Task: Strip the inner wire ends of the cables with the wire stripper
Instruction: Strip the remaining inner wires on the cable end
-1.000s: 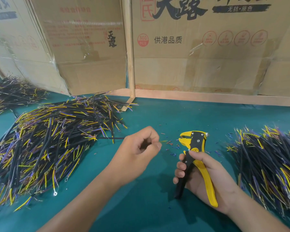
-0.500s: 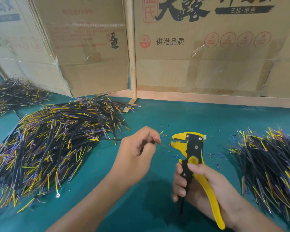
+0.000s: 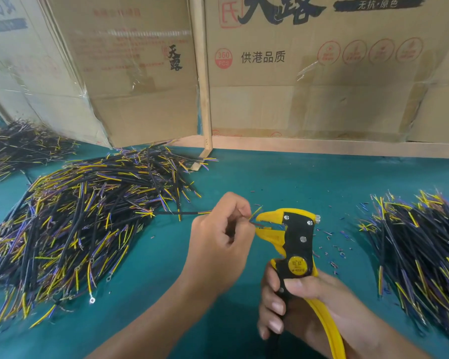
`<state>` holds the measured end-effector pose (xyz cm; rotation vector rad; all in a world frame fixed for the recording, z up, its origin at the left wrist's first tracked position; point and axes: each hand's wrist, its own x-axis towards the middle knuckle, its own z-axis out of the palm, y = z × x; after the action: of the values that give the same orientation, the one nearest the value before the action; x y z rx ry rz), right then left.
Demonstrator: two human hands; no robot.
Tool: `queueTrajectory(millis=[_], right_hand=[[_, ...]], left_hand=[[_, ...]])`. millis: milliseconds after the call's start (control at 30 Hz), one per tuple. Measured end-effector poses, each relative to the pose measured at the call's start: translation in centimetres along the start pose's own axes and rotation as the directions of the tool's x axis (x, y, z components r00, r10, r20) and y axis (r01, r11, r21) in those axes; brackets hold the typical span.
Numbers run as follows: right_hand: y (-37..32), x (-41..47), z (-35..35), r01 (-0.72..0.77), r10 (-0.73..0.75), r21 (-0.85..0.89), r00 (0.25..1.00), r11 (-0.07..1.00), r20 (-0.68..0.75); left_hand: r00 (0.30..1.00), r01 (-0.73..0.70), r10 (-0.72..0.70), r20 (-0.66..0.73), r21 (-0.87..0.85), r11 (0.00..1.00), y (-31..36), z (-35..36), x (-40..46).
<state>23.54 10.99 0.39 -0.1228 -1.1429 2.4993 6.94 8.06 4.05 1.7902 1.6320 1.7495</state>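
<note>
My left hand (image 3: 218, 237) pinches one black cable (image 3: 178, 213) near its end, its body trailing left over the green table. The cable's thin coloured inner wire ends (image 3: 254, 216) reach into the open yellow jaws of the wire stripper (image 3: 289, 237). My right hand (image 3: 303, 307) grips the stripper's black and yellow handles, with the tool upright and its jaws pointing left. A large heap of black cables with yellow and purple wires (image 3: 70, 229) lies to the left. A second heap (image 3: 420, 250) lies to the right.
Cardboard boxes (image 3: 309, 73) and a wooden frame post (image 3: 202, 73) wall off the back of the green table (image 3: 283, 177). A third cable heap (image 3: 18, 146) sits at the far left. Small bits of cut insulation (image 3: 335, 244) are scattered right of the stripper.
My right hand has raised the stripper and moved it left to the cable. The wire ends in my left hand now sit between the jaws.
</note>
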Motion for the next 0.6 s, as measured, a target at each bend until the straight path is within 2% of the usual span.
queueTrajectory(millis=[267, 467, 600], right_hand=[[0.0, 0.0, 0.6, -0.007, 0.006, -0.023, 0.999, 1.0, -0.05], [-0.2, 0.0, 1.1, 0.003, -0.002, 0.01, 0.99, 1.0, -0.139], [-0.1, -0.1, 1.3, -0.004, 0.009, 0.033, 0.988, 0.999, -0.151]], left_hand=[[0.999, 0.019, -0.02, 0.026, 0.03, 0.999, -0.2, -0.1, 0.0], [0.997, 0.009, -0.008, 0.082, -0.011, 1.0, -0.3, 0.0, -0.3], [0.995, 0.015, -0.008, 0.095, -0.075, 0.997, -0.3, 0.1, -0.4]])
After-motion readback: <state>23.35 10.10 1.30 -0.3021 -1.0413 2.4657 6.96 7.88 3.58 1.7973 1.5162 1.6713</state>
